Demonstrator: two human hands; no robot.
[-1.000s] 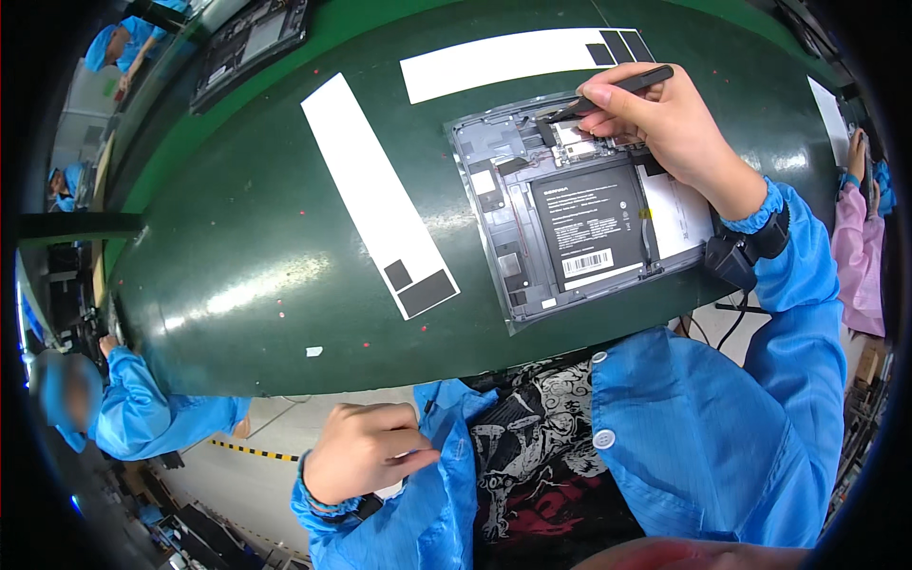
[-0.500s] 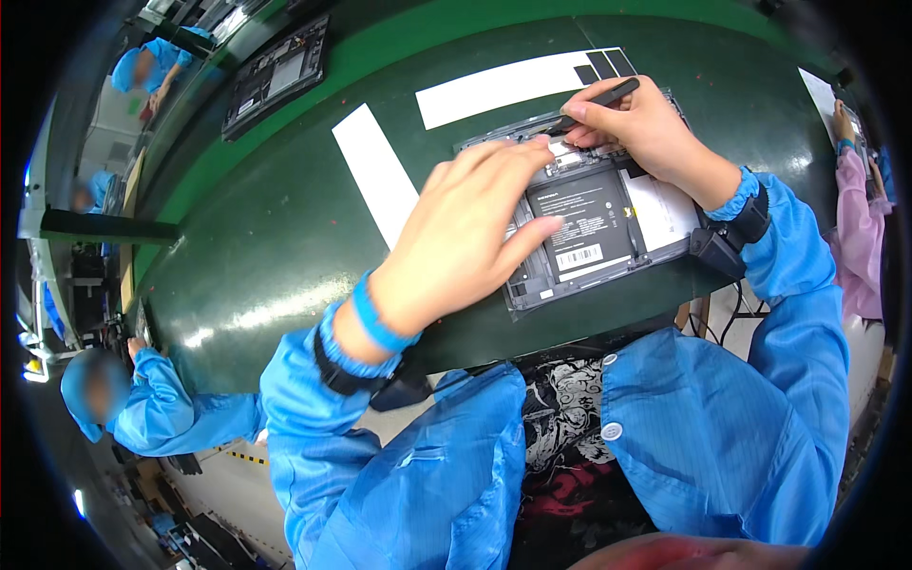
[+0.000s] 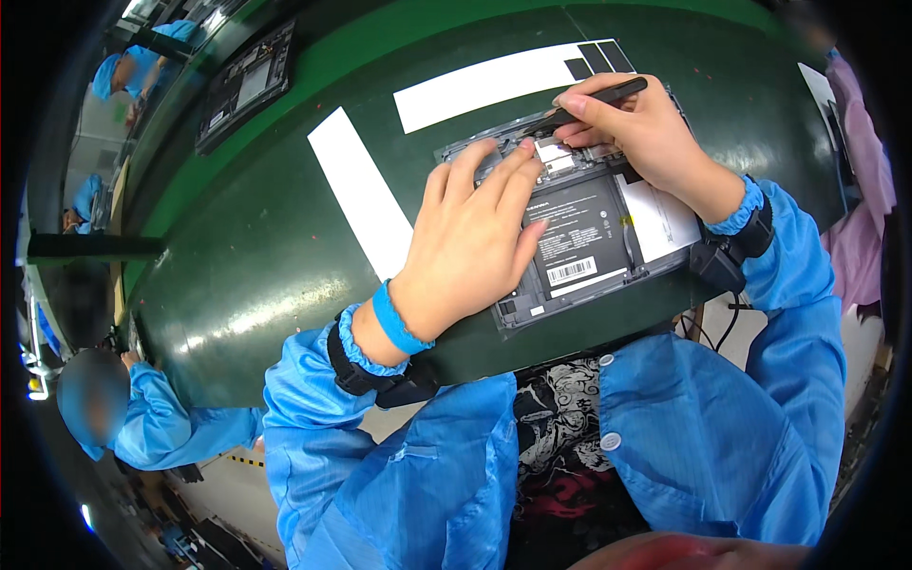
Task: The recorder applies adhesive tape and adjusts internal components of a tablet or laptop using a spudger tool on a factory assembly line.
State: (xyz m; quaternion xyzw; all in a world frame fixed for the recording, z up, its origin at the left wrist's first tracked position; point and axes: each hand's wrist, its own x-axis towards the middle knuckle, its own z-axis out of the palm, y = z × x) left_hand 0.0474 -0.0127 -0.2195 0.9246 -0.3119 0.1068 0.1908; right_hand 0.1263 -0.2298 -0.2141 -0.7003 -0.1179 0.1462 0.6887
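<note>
An opened laptop base (image 3: 591,294) lies on the green bench in front of me, its inner parts facing up. A black battery (image 3: 579,223) with a printed label fills its middle, and a white panel (image 3: 655,223) sits to the battery's right. My right hand (image 3: 641,128) pinches black tweezers (image 3: 622,92), whose tip points down-left to the base's far edge. My left hand (image 3: 465,233) is spread over the base's left side, holding nothing. Its index fingertip touches the base close to the tweezer tip. Small parts under the fingers are hidden.
A white strip (image 3: 484,90) with several black rectangles (image 3: 597,59) lies beyond the base; another white strip (image 3: 356,190) lies to its left. A second opened laptop base (image 3: 249,85) rests at the far left. Co-workers in blue (image 3: 157,408) and pink (image 3: 860,190) stand at the sides.
The whole bench scene has shifted slightly left and the view has turned a little. My left hand has drawn back slightly, uncovering more of the base. The tweezers stay at the far edge.
</note>
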